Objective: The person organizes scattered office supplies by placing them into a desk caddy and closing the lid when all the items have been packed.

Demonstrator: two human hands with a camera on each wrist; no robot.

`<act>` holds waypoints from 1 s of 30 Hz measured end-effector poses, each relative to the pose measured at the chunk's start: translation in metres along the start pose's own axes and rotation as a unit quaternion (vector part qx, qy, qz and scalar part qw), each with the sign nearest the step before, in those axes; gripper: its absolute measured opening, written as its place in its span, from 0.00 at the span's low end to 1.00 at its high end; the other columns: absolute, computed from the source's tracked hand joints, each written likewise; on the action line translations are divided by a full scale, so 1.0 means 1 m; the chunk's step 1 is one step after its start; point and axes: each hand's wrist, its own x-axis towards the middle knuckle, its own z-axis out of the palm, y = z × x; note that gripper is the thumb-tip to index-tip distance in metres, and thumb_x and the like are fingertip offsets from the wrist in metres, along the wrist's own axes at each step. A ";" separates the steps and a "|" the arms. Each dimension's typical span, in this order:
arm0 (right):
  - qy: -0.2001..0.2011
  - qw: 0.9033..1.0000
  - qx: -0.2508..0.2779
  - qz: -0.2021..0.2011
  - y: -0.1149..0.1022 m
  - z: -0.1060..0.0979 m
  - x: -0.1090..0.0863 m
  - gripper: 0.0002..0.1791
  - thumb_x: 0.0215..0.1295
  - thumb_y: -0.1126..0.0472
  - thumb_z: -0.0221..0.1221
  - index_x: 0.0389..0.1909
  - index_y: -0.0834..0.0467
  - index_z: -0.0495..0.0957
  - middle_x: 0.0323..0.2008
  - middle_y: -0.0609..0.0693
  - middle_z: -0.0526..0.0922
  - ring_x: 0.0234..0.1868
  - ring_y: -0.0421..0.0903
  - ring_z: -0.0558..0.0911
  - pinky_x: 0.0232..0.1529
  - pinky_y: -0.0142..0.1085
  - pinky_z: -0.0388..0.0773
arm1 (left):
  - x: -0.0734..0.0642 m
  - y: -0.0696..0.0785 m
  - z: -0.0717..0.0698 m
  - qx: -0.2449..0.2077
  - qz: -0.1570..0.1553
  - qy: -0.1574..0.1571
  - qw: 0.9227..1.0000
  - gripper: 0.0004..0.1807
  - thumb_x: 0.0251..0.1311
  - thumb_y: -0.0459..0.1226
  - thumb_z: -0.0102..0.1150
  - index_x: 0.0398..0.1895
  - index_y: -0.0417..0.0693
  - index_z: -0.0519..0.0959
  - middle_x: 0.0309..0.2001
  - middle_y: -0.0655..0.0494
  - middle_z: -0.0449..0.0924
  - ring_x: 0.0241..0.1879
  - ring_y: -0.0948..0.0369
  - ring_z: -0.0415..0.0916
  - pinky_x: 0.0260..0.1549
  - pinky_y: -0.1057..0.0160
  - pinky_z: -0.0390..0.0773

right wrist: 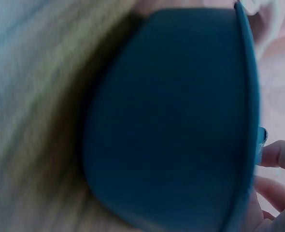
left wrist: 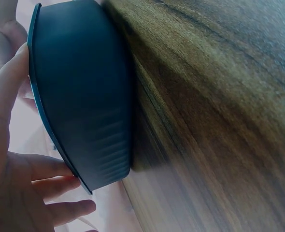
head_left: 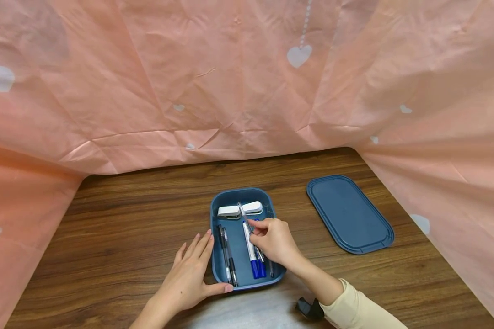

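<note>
A blue rectangular box (head_left: pixel 243 188) without its lid sits on the table. My left hand (head_left: pixel 191 276) rests along its near left corner, fingertips on the left rim and thumb at the near rim. Over the box, my right hand (head_left: pixel 276 240) pinches a clear pen (head_left: pixel 242 211) between thumb and fingers. Two black-and-clear pens (head_left: pixel 226 251) lie along the left side inside. Under the right hand are white markers with blue caps (head_left: pixel 254 268), partly hidden, and another pen (head_left: pixel 271 269) beside them. White rounded stapler-like pieces (head_left: pixel 229 211) lie across the far end, overlapped by the held pen.
The matching blue lid (head_left: pixel 350 214) lies on the wooden table (head_left: pixel 148 205) to the right of the box. A pink cloth (head_left: pixel 230 91) with white hearts hangs around the back and sides. Near my right sleeve (head_left: pixel 360 306) is a black device (head_left: pixel 310 308).
</note>
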 end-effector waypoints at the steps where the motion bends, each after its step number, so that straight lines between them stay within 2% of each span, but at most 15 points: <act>1: -0.004 1.000 -0.002 -0.001 0.000 0.004 -0.001 0.18 0.51 0.68 0.65 0.45 0.60 0.86 0.22 0.45 0.81 0.24 0.34 0.74 0.24 0.24 0.73 | 0.000 0.000 0.000 0.001 -0.001 -0.001 1.000 0.62 0.41 0.69 0.65 0.73 0.39 0.58 0.76 0.46 0.52 0.75 0.42 0.50 0.68 0.32 0.50; 5: -0.029 0.999 -0.009 -0.010 -0.001 0.017 -0.006 0.18 0.49 0.69 0.65 0.45 0.62 0.85 0.21 0.45 0.79 0.23 0.35 0.72 0.20 0.25 0.69 | 0.000 -0.001 0.001 0.002 0.000 0.000 1.000 0.62 0.41 0.69 0.65 0.73 0.40 0.59 0.76 0.46 0.52 0.75 0.42 0.50 0.68 0.32 0.51; 12: -0.082 0.996 -0.019 0.005 -0.001 0.033 -0.012 0.19 0.52 0.68 0.64 0.48 0.65 0.83 0.13 0.41 0.69 0.16 0.34 0.66 0.14 0.24 0.58 | 0.000 0.000 0.001 0.004 0.003 0.006 1.000 0.61 0.41 0.69 0.65 0.72 0.39 0.59 0.76 0.46 0.53 0.75 0.42 0.50 0.68 0.32 0.51; 27: -0.075 0.995 -0.066 0.008 0.005 0.042 -0.014 0.20 0.51 0.67 0.64 0.48 0.67 0.83 0.10 0.40 0.66 0.14 0.35 0.62 0.14 0.26 0.57 | 0.000 0.000 0.001 0.000 0.005 0.003 1.000 0.61 0.42 0.69 0.64 0.73 0.39 0.59 0.76 0.46 0.53 0.75 0.42 0.50 0.68 0.32 0.51; 29: -0.076 0.994 -0.083 0.006 0.005 0.044 -0.014 0.21 0.51 0.67 0.64 0.48 0.67 0.82 0.09 0.43 0.68 0.13 0.35 0.60 0.13 0.26 0.55 | 0.000 -0.001 0.000 0.001 0.004 0.002 1.000 0.61 0.42 0.69 0.64 0.73 0.39 0.59 0.76 0.46 0.53 0.75 0.42 0.50 0.68 0.32 0.51; 30: -0.075 0.993 -0.094 0.002 0.004 0.045 -0.014 0.20 0.51 0.67 0.64 0.48 0.67 0.83 0.10 0.45 0.73 0.13 0.35 0.61 0.13 0.26 0.56 | 0.000 -0.001 0.000 0.001 0.003 0.002 1.000 0.61 0.42 0.69 0.63 0.73 0.39 0.59 0.76 0.46 0.53 0.75 0.42 0.50 0.68 0.32 0.51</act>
